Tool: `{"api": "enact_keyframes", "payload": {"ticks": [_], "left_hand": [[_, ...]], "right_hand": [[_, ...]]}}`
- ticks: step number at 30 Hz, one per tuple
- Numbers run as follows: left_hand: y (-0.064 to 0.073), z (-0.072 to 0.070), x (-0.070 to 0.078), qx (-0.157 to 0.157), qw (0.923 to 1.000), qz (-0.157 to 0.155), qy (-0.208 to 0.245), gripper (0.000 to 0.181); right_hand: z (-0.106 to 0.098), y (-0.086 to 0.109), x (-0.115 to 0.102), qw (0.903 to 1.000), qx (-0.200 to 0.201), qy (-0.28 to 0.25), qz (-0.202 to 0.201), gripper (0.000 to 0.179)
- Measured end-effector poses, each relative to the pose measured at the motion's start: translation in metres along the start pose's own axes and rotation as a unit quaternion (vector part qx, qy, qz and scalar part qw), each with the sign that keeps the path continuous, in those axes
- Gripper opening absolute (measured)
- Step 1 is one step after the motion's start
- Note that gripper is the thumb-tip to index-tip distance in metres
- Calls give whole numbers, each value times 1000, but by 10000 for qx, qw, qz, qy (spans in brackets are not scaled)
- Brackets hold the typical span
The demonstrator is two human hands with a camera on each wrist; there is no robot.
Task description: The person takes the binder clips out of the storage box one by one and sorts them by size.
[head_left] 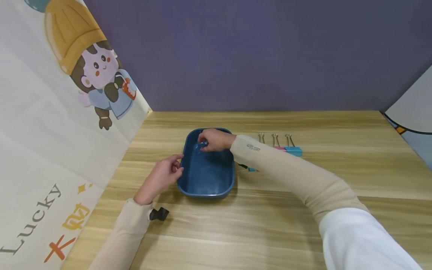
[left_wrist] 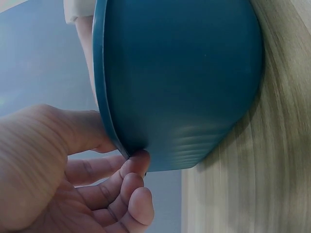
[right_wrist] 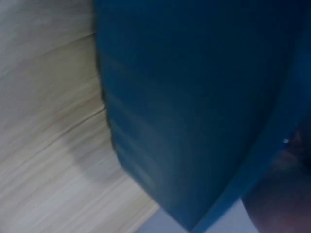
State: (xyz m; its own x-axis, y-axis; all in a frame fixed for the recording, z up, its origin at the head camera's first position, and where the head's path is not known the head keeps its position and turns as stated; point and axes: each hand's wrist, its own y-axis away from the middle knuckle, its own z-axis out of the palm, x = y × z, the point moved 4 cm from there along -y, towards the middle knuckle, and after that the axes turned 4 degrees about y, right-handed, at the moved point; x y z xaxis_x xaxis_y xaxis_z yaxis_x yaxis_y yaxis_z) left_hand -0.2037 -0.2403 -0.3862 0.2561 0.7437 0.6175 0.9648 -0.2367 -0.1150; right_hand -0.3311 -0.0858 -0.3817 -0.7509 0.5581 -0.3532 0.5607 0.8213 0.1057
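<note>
A deep blue rectangular tray with rounded corners sits on the table. My left hand is at its left side; in the left wrist view the thumb and fingers pinch the tray's rim. Over the far part of the tray, my right hand reaches in and pinches a small shiny blue object; I cannot tell its kind. In the right wrist view the tray's outer wall fills most of the picture, and part of the right hand shows dimly beyond the rim.
Right of the tray, behind the right sleeve, stand binder clips, one teal and one pink, partly covered. A small dark-and-teal item lies beside the tray. A purple panel borders the table's back, a printed cloth the left.
</note>
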Motion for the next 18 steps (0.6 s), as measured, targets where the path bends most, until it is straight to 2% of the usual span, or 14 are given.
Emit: {"api": "enact_keyframes", "payload": {"ticks": [3,6,10,18], "left_hand": [[-1,0,1,7,10000,-4,14,41],[-1,0,2,45,10000,37,10,40],[-1,0,1,48,10000,50,-5,40],[-1,0,0,43,10000,51,44,40]], "right_hand": [[5,-3,0,9991,-333,250,44,38],[10,-6,-1,9979,-470,448,-1,38],[15,-10,-1,9972,-466,576,-58,28],[22,-9,-1,9989,-247,385,-117,10]]}}
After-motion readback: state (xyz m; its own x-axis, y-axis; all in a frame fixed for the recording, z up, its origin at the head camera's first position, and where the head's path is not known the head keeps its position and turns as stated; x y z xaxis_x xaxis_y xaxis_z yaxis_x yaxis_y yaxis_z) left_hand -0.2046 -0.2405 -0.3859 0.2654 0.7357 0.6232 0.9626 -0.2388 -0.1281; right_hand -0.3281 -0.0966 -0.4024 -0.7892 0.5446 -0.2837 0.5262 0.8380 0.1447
